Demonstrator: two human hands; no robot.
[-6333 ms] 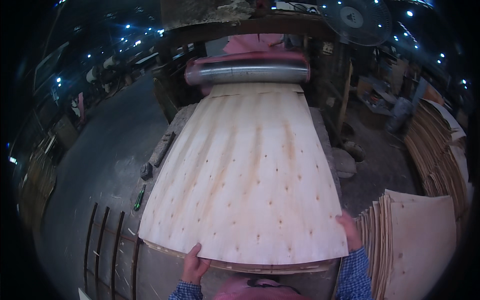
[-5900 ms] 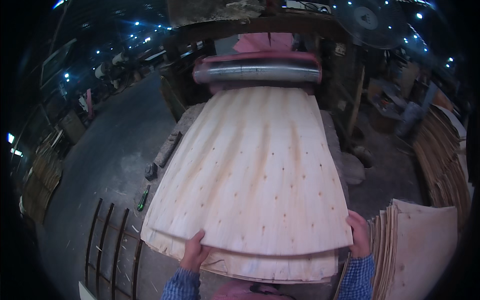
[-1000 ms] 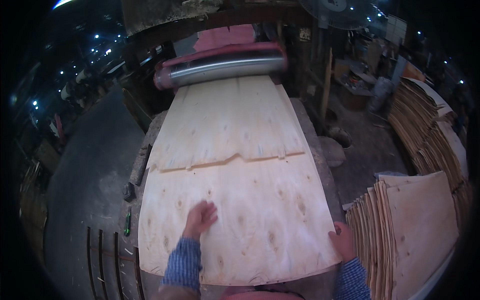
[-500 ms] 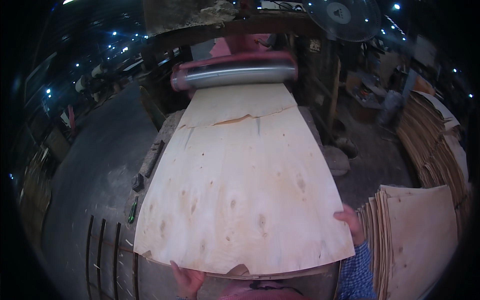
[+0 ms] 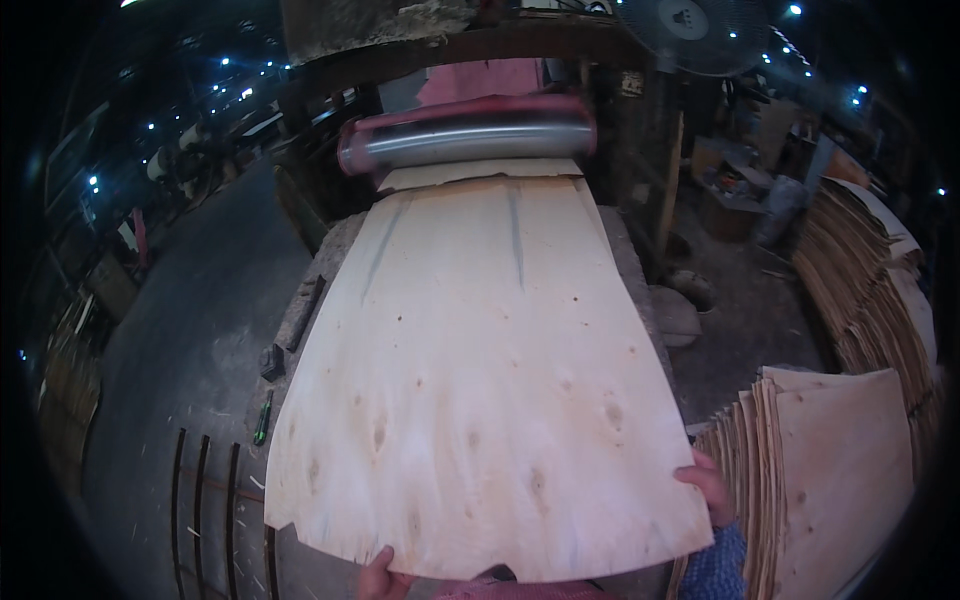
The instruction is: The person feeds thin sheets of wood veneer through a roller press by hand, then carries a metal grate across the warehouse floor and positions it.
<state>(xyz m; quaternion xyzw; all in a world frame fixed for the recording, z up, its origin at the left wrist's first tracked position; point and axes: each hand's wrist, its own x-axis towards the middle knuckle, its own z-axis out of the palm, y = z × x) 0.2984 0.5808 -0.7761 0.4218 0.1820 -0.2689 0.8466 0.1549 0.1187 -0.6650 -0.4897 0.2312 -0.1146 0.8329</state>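
A large pale wood veneer sheet with knots and two dark streaks lies before me, its far end near a shiny metal roller. My left hand grips its near edge left of the middle, thumb on top and fingers mostly hidden below. At the right edge near the corner, my right hand holds the sheet in the same way, thumb above. A narrow strip of another veneer piece shows between the sheet's far edge and the roller. The near edge has notches.
Veneer stacks stand close at my right, with a taller pile behind. Left of the sheet are a green-and-black cutter, a dark block and a metal rack. A fan hangs at the upper right.
The far veneer piece has moved away into the roller, uncovering more of the sheet's dark streaks. The held sheet has shifted toward me, and both hands have come nearer with it.
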